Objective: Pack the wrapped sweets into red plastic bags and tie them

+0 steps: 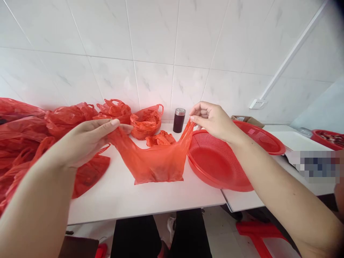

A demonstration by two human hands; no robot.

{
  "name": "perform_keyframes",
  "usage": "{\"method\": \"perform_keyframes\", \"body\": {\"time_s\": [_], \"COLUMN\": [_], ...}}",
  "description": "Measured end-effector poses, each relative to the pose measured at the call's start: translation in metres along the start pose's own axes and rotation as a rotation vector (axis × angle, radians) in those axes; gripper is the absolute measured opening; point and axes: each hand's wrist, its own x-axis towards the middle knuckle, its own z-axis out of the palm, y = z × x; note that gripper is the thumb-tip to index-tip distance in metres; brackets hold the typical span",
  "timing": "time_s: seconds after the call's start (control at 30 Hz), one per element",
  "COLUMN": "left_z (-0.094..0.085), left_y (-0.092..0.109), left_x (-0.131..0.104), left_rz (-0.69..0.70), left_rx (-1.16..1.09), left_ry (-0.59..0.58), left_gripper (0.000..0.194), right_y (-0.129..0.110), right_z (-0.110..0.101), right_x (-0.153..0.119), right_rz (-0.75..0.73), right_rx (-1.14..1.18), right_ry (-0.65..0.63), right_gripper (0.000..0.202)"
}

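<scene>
The left hand (90,139) and right hand (211,120) are pinching the two handles (187,135) of a red plastic bag (159,163), stretching it over the white tabletop (129,204) beside a red colander (212,165). Pulling too hard would be risking torn handles; swinging forward, a toppled dark tumbler (178,122) behind.

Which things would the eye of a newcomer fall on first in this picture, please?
Probably the red plastic bag in the middle, stretched above the white table between the left hand and the right hand. Next may come the heap of red bags at the picture's left and the red perforated basket to the right of the held bag. The dark tumbler near the wall stands out by its color.
</scene>
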Motion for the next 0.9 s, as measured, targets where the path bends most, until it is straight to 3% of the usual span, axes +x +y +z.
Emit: {"method": "perform_keyframes", "body": {"time_s": [0.07,0.17,0.33,0.4,0.47,0.67,0.77,0.9], "left_z": [0.018,0.041,0.062,0.066,0.067,0.062,0.061,0.057], "left_y": [-0.003,-0.008,-0.006,-0.004,-0.004,-0.010,-0.012,-0.011], "left_x": [0.006,0.014,0.012,0.009,0.008,0.011,0.014,0.015], "left_rz": [-0.073,-0.106,-0.092,-0.091,-0.103,-0.195,-0.203,-0.122], "left_rx": [-0.177,-0.331,-0.041,0.162,0.309,0.299,0.243,0.326], "left_ry": [-0.137,-0.303,-0.519,-0.499,-0.405,-0.189,-0.238,-0.312], "left_gripper": [0.031,0.017,0.023,0.020,0.025,0.041,0.042,0.048], "right_y": [-0.006,-0.019,-0.038,-0.041,-0.040,-0.007,0.005,-0.008], "right_z": [0.005,0.023,0.068,0.082,0.090,0.097,0.101,0.093], "right_x": [0.004,0.012,0.024,0.027,0.027,0.017,0.009,-0.008], "right_rz": [-0.042,-0.108,-0.209,-0.237,-0.253,-0.171,-0.117,-0.134], "right_rx": [0.027,0.050,0.061,0.093,0.137,0.190,0.199,0.259], "right_ry": [-0.045,-0.120,-0.213,-0.226,-0.229,-0.290,-0.291,-0.176], "right_gripper": [0.006,0.007,0.005,0.005,0.006,0.017,0.016,0.007]}}
